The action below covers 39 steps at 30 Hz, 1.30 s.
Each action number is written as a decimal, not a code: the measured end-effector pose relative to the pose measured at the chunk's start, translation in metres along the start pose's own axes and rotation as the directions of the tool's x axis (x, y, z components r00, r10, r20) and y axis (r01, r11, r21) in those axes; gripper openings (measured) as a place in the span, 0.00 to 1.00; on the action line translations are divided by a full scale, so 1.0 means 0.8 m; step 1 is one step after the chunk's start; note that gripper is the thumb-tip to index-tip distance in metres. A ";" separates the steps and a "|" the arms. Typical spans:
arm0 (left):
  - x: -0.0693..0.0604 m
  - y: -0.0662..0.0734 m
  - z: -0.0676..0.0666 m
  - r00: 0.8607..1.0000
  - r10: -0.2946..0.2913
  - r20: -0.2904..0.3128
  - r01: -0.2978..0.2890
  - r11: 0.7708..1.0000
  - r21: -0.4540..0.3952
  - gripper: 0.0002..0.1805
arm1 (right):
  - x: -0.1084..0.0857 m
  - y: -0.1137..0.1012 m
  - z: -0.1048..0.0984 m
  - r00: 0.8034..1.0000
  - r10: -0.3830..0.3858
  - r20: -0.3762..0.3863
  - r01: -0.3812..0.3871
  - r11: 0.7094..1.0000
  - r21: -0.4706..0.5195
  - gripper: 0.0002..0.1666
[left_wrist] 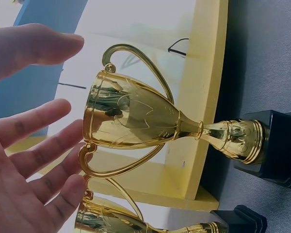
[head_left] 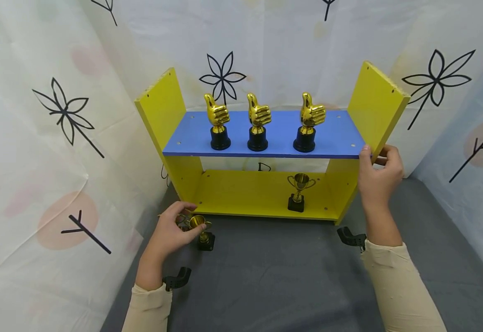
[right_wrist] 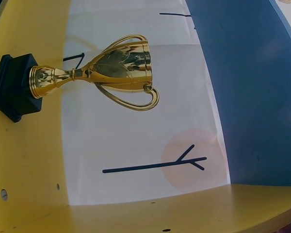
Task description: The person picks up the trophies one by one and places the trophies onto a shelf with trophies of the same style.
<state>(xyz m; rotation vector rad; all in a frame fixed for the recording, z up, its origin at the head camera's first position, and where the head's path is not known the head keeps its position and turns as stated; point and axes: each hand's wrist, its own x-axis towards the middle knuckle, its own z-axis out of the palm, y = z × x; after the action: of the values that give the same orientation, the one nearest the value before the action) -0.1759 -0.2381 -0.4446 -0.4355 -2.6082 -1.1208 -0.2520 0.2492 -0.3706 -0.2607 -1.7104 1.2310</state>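
Observation:
My left hand [head_left: 171, 235], fingers spread, is at a gold trophy cup [head_left: 198, 222] with two handles and a black base, which stands upright on the grey surface. In the left wrist view the fingertips are close to the cup's rim [left_wrist: 89, 114]; whether they touch it is unclear. A second trophy cup [left_wrist: 111, 216] stands beside it, mostly hidden by the hand in the head view. My right hand [head_left: 380, 177] grips the right side of a yellow shelf unit [head_left: 378, 99], thumb at the end of its blue shelf [head_left: 279, 131]. Another trophy cup [right_wrist: 121, 65] stands on the yellow lower board.
Three gold thumbs-up trophies, left [head_left: 216, 115], middle [head_left: 258, 115] and right [head_left: 309, 115], stand in a row on the blue shelf. White cloth [head_left: 287, 46] printed with flowers hangs behind and at the sides. Grey cloth [head_left: 274, 267] covers the surface in front.

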 end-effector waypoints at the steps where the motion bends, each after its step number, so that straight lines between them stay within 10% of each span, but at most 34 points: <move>1: 0.000 0.000 0.000 1.000 -0.003 0.006 0.003 1.000 0.000 0.28 | 0.000 -0.001 0.000 1.000 -0.002 0.002 0.002 1.000 0.002 0.21; 39: 0.000 0.011 0.003 0.990 -0.079 0.119 0.072 0.996 0.055 0.27 | 0.001 0.002 0.003 1.000 0.017 -0.022 -0.017 1.000 -0.004 0.20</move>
<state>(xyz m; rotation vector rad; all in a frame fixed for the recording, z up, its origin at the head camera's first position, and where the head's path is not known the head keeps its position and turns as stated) -0.1731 -0.2307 -0.4406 -0.4094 -2.7736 -1.0808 -0.2549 0.2486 -0.3715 -0.2902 -1.6955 1.2326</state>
